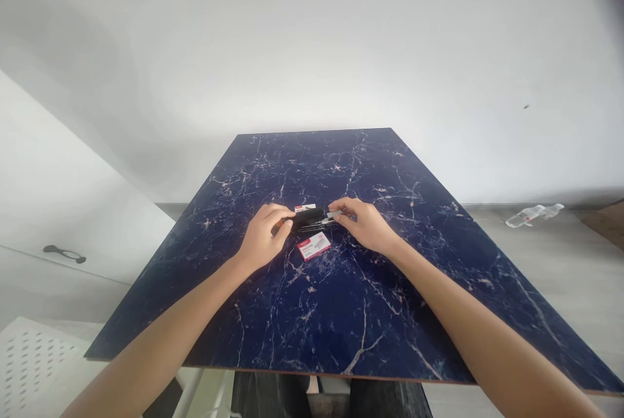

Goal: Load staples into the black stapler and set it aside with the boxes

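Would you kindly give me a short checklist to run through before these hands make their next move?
1. Left hand gripping the black stapler: ok.
2. Right hand pinching the silver staple strip: ok.
3. Strip aligned with the stapler's metal rail: cannot tell; too small to judge.
4. Near red-and-white staple box clear of both hands: ok, lying on the marble-patterned table.
5. Far box clear of the stapler: cannot tell; partly hidden behind it.
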Available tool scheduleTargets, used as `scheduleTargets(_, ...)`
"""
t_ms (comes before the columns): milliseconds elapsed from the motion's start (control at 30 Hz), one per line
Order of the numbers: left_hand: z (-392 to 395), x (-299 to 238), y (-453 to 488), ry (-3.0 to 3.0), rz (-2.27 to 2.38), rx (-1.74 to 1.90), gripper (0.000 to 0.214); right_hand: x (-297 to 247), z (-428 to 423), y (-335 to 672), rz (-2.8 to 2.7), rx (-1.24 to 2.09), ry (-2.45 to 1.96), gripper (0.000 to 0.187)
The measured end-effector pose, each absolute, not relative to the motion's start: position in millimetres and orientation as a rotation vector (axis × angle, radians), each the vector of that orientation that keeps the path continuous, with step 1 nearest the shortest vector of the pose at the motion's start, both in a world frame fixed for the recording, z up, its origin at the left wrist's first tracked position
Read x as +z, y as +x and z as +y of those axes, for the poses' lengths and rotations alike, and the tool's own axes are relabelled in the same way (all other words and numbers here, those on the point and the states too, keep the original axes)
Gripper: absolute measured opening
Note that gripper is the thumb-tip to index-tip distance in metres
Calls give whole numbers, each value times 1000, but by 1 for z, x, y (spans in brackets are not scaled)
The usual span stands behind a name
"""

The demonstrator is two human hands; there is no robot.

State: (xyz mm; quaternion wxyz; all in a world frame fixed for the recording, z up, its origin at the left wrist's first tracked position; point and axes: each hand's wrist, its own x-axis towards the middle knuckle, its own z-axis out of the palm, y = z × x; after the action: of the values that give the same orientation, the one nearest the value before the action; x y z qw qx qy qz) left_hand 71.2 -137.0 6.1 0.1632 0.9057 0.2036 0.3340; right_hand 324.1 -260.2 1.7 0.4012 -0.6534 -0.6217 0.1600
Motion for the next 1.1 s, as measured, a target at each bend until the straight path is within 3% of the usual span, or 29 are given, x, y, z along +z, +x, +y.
scheduleTargets(400, -136, 7, 71, 2583, 571, 964, 17, -3, -259, 320, -1666, 359, -1691, 20)
scheduleTargets(733, -135, 6, 71, 2571, 549, 957, 18, -8, -257, 320, -1537, 561, -1661, 15)
scheduleTargets(867, -135, 6, 71, 2566, 545, 944, 18, -7, -258, 318, -1595, 457, -1724, 14)
scheduleTargets(1100, -114, 19, 58, 2705, 507, 501, 42, 15, -265, 320, -1616, 240, -2027, 7)
